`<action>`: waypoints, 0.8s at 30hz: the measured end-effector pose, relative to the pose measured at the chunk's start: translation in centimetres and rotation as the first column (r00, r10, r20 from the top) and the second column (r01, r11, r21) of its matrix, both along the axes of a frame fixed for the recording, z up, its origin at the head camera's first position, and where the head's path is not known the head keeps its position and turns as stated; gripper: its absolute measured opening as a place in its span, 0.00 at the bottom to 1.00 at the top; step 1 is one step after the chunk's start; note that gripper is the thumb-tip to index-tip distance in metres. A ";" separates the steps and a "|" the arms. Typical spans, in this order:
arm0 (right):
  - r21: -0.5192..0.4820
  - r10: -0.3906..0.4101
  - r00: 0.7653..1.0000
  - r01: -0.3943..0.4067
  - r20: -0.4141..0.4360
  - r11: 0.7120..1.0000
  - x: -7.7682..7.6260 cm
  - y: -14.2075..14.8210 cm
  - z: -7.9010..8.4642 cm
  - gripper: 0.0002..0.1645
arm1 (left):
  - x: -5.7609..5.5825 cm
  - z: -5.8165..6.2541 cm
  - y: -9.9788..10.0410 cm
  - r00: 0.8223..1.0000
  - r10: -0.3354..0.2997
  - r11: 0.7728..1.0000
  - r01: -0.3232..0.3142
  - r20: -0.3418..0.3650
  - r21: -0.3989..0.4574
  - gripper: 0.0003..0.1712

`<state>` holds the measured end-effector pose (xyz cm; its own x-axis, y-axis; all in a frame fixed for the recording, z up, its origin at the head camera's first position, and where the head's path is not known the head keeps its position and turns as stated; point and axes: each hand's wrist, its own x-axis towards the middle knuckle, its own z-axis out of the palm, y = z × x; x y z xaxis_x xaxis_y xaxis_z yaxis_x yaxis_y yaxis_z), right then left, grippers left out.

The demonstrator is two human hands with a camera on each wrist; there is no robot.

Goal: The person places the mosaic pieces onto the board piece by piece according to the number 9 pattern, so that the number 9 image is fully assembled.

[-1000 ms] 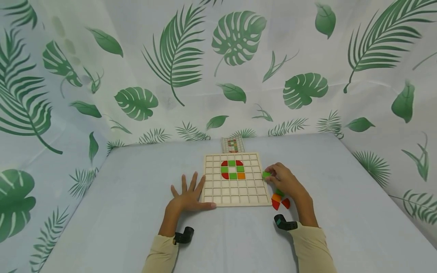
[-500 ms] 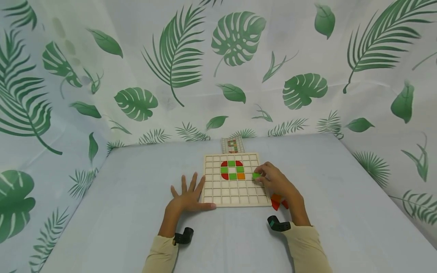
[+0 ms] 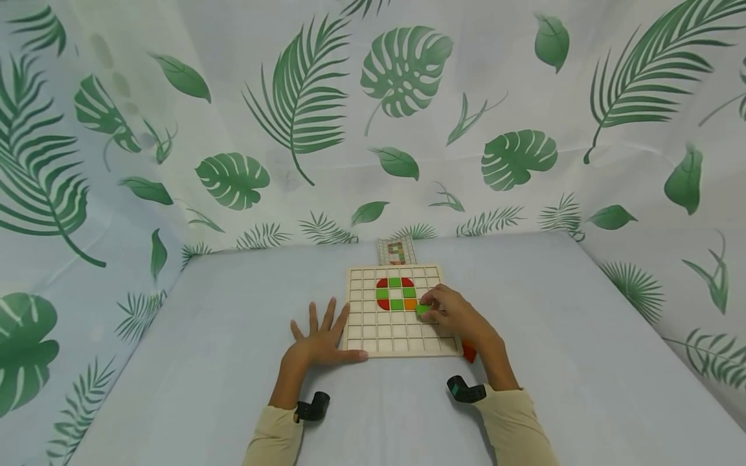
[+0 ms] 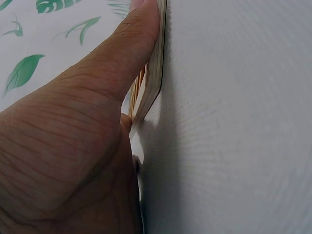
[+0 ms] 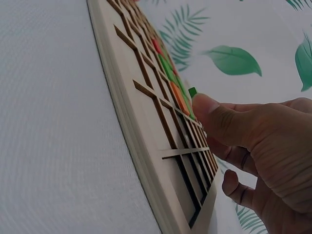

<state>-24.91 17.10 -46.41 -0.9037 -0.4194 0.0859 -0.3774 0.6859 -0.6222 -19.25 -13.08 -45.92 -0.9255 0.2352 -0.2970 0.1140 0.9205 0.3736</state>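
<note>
A wooden grid board (image 3: 384,333) lies on the table, with red, green and orange tiles set in a ring in its upper middle. My right hand (image 3: 457,315) pinches a green tile (image 3: 422,310) between thumb and fingers, close over the board just right of the orange tile (image 3: 410,304). In the right wrist view the green tile (image 5: 192,91) shows only as a small corner past the thumb. My left hand (image 3: 319,344) lies with fingers spread at the board's left side, its thumb along the front left corner. The left wrist view shows that thumb (image 4: 131,48) against the board's edge (image 4: 157,63).
Behind the board stands a small pattern card (image 3: 397,250) showing a coloured tile figure. Loose red and orange tiles (image 3: 469,350) lie by the board's front right corner, partly hidden under the right forearm. A leaf-print cloth (image 3: 326,129) hangs behind the table.
My right hand has carried the green tile leftward from beside the board's right edge to over the grid beside the orange tile. My left hand has stayed in place.
</note>
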 end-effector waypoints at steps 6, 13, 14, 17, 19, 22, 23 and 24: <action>0.002 0.021 0.999 -0.021 -0.028 1.000 -0.1 -0.4 -0.2 0.14 | 0.0 -0.2 -0.1 1.000 -0.001 1.000 0.001 -0.005 0.000 0.64; 0.014 0.054 0.996 -0.053 -0.064 0.998 -0.1 -0.8 -0.4 0.15 | 0.0 -0.2 0.1 1.000 -0.005 1.000 0.005 -0.013 -0.001 0.64; 0.023 0.058 0.996 -0.057 -0.065 0.998 -0.1 -0.9 -0.4 0.15 | 0.0 -0.2 0.1 1.000 -0.005 1.000 0.005 -0.013 0.000 0.64; 0.046 0.067 0.996 -0.065 -0.066 0.997 -0.1 -1.1 -0.5 0.15 | 0.0 -0.2 0.0 1.000 -0.005 1.000 0.005 -0.011 0.005 0.64; 0.057 0.070 0.995 -0.066 -0.069 0.996 -0.2 -1.2 -0.6 0.14 | 0.0 -0.1 0.0 1.000 -0.006 1.000 0.006 -0.009 0.010 0.65; 0.065 0.075 0.994 -0.070 -0.078 0.995 -0.1 -1.2 -0.7 0.14 | 0.0 -0.1 0.0 1.000 -0.006 1.000 0.006 -0.004 0.007 0.65; 0.066 0.075 0.994 -0.070 -0.081 0.995 -0.1 -1.2 -0.7 0.14 | 0.0 0.0 0.0 1.000 -0.006 1.000 0.006 -0.002 0.005 0.65; 0.067 0.075 0.994 -0.070 -0.084 0.995 -0.2 -1.2 -0.7 0.14 | -0.1 0.0 0.0 1.000 -0.005 1.000 0.005 0.000 0.005 0.65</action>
<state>-25.07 15.92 -47.08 -0.8611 -0.4907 0.1334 -0.4782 0.6921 -0.5407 -19.30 -13.05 -45.90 -0.9244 0.2410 -0.2957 0.1184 0.9181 0.3782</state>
